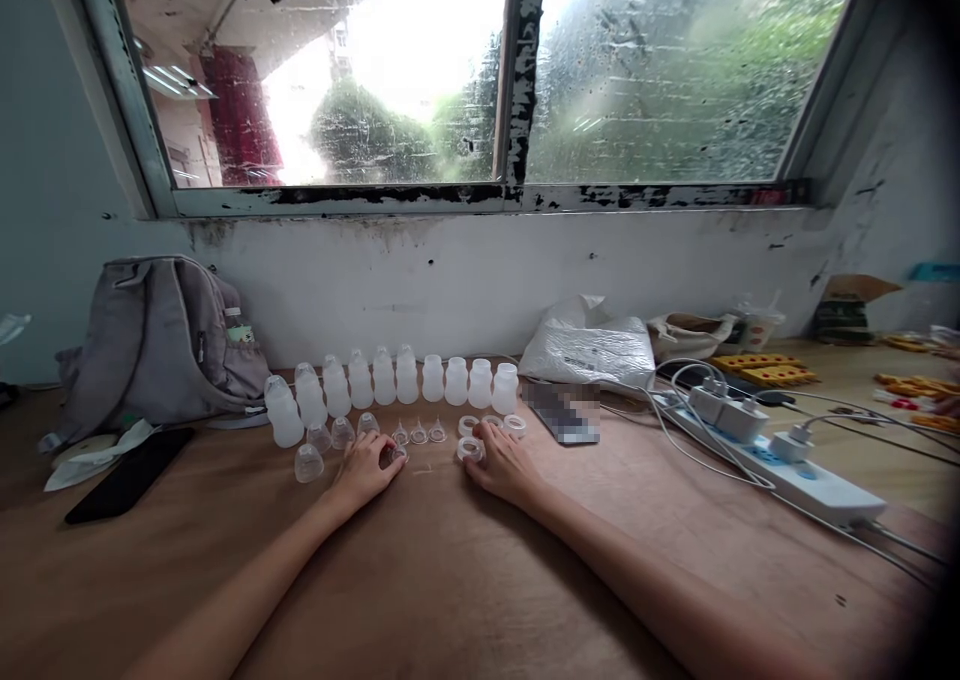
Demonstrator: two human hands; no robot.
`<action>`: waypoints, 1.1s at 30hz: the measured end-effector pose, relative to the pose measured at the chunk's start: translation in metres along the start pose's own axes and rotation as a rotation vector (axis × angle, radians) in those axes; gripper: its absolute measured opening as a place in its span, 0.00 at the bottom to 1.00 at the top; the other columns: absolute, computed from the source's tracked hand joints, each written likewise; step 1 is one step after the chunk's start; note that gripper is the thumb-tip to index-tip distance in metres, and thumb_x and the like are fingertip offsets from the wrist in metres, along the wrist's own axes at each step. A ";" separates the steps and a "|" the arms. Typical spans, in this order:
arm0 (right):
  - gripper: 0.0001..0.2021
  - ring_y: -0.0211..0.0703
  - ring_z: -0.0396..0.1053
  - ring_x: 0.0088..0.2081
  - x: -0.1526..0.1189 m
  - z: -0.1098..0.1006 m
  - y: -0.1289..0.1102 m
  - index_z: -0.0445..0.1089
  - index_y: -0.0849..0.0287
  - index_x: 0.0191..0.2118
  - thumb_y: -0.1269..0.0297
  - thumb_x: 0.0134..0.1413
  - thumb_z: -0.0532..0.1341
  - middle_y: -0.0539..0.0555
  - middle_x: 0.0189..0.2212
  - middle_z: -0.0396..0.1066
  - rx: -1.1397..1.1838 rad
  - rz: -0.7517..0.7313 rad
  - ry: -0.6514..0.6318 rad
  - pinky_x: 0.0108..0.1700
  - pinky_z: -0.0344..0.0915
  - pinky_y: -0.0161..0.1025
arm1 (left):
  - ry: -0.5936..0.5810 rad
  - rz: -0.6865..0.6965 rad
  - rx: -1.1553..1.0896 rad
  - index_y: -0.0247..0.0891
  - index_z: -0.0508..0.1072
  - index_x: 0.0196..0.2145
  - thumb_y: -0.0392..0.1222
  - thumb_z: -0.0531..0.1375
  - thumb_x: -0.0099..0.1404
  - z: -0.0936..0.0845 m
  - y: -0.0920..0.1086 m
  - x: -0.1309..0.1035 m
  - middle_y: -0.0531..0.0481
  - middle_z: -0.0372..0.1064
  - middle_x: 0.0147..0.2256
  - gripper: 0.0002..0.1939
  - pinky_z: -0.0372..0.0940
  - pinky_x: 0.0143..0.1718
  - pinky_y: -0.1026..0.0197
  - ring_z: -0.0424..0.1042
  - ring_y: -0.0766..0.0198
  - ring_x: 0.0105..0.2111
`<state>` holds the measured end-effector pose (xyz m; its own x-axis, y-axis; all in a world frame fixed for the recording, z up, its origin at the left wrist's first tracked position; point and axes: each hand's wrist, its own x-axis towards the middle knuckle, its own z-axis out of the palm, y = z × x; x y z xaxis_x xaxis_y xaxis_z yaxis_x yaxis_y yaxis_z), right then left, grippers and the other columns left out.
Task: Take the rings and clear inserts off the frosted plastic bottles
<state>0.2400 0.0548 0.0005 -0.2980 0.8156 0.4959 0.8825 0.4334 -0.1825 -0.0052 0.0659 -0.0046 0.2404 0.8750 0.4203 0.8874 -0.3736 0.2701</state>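
My left hand (363, 472) rests on the table, thumb and fingers pinched on a clear bottle nipple (400, 453). More clear nipples (418, 434) stand just beyond it. Beside that hand are several clear dome caps (308, 464). My right hand (504, 466) has its fingers closed on a white screw ring (469, 449). Other white rings (515, 424) lie around its fingertips, partly hidden. Behind both hands runs a row of frosted baby bottles; those on the left (360, 380) wear clear caps, while the right-hand ones (480, 384) are uncapped and open at the neck.
A black phone (129, 476) and a grey backpack (161, 345) are at left. To the right are a pixelated phone-like slab (564, 415), a silvery bag (592, 345) and a white power strip (817, 490) with trailing cables. The wall and window stand behind the table.
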 end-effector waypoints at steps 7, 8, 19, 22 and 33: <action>0.11 0.45 0.61 0.36 0.001 0.005 0.004 0.58 0.60 0.37 0.64 0.45 0.53 0.57 0.35 0.65 -0.040 0.045 0.032 0.37 0.54 0.38 | -0.016 0.015 -0.003 0.39 0.69 0.32 0.52 0.52 0.57 0.002 -0.003 0.001 0.49 0.66 0.34 0.14 0.54 0.38 0.56 0.63 0.57 0.39; 0.11 0.45 0.61 0.36 0.001 0.006 0.005 0.58 0.60 0.37 0.63 0.45 0.53 0.57 0.35 0.65 -0.045 0.051 0.037 0.37 0.54 0.37 | -0.018 0.017 -0.003 0.39 0.69 0.32 0.52 0.52 0.57 0.003 -0.003 0.001 0.49 0.66 0.34 0.14 0.54 0.37 0.56 0.63 0.56 0.39; 0.12 0.44 0.62 0.35 0.001 0.011 0.008 0.58 0.60 0.37 0.59 0.48 0.53 0.56 0.34 0.64 -0.058 0.046 0.087 0.36 0.56 0.36 | 0.149 0.107 0.036 0.41 0.67 0.39 0.48 0.52 0.59 -0.002 0.001 -0.001 0.48 0.66 0.37 0.13 0.55 0.38 0.57 0.63 0.57 0.39; 0.14 0.44 0.62 0.36 0.002 0.012 0.009 0.58 0.61 0.39 0.58 0.49 0.53 0.56 0.35 0.64 -0.051 0.041 0.105 0.36 0.56 0.37 | 0.245 0.163 0.064 0.41 0.66 0.40 0.42 0.50 0.61 -0.013 0.007 0.010 0.47 0.65 0.38 0.11 0.55 0.39 0.57 0.63 0.58 0.40; 0.16 0.46 0.62 0.39 0.000 0.008 0.006 0.59 0.60 0.43 0.58 0.50 0.52 0.57 0.37 0.64 -0.052 0.046 0.094 0.41 0.56 0.39 | 0.315 0.070 0.266 0.35 0.66 0.44 0.42 0.52 0.58 -0.034 0.019 0.148 0.38 0.59 0.47 0.16 0.44 0.49 0.46 0.54 0.48 0.49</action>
<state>0.2420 0.0607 -0.0077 -0.2236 0.7933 0.5663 0.9129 0.3740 -0.1636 0.0340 0.1775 0.0919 0.2082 0.6978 0.6854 0.9539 -0.2998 0.0154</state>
